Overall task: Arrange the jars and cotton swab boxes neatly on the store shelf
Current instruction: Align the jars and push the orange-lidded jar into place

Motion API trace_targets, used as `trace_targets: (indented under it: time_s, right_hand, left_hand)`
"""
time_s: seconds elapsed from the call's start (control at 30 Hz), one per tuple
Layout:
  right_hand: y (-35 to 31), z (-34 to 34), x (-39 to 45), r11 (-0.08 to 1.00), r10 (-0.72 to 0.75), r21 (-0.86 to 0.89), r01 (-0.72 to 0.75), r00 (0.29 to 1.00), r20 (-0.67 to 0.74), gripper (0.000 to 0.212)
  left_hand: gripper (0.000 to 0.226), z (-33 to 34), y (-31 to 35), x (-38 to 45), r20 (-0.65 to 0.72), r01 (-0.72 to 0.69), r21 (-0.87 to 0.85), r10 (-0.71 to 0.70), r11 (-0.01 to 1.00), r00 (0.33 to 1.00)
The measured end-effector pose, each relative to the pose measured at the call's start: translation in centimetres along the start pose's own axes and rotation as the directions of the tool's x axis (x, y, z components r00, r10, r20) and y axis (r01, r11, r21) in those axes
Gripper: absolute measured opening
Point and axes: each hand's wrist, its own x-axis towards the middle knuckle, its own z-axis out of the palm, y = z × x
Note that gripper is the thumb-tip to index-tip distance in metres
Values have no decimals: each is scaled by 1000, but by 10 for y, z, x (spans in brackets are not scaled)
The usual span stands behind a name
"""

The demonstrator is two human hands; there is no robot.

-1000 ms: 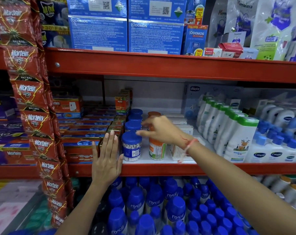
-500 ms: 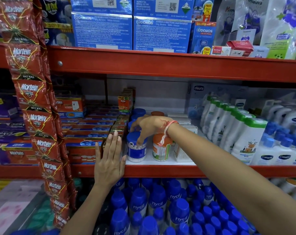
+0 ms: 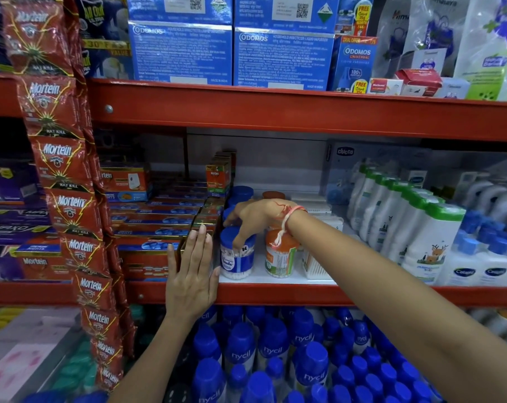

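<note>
A row of blue-lidded cotton swab jars runs back from the front blue-lidded jar (image 3: 237, 261) on the middle shelf (image 3: 275, 295). My right hand (image 3: 255, 218) reaches over that front jar, fingers curled round its lid and thumb down its face. Beside it to the right stands an orange-lidded jar (image 3: 280, 257), partly behind my wrist, with another orange lid (image 3: 273, 195) further back. Clear cotton swab boxes (image 3: 314, 266) sit right of the orange jar. My left hand (image 3: 192, 274) lies flat against the box stack left of the jars and holds nothing.
Stacked Mortein boxes (image 3: 156, 228) fill the shelf's left side, with a hanging strip of red Mortein sachets (image 3: 72, 199) in front. White baby bottles (image 3: 421, 228) crowd the right. Blue-capped Nycil bottles (image 3: 275, 359) pack the shelf below; Odomos boxes (image 3: 182, 50) stand above.
My right hand has moved left from above the orange-lidded jar onto the front blue-lidded jar. The left hand stays flat against the boxes.
</note>
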Motion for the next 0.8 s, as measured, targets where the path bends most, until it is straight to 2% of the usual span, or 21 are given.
trace_targets:
  time_s: [0.1,0.2,0.53,0.7,0.8]
  right_hand:
    - [-2,2,4,999,44,-20,-44,999,9,58]
    - [-3,7,11,994,54,-89,-63,994,-96,77]
    - [-2,7,3,991,114,-57,-118,991,-77,55]
    - [17,8,47,994,79,-69,-89,988,-135,78]
    - [14,9,40,992,77,-87,-91,986,-146,80]
  left_hand:
    - [60,-1,1,0,1,2,-2,-2,1000,1000]
    - [60,0,1,1,-2,-5,9,5,1000,1000]
    - [59,0,0,0,-12,-7,1,7,1000,1000]
    - [60,0,1,-1,-7,-6,2,6,1000,1000]
    - [60,0,0,-1,-11,-6,-1,6,1000,1000]
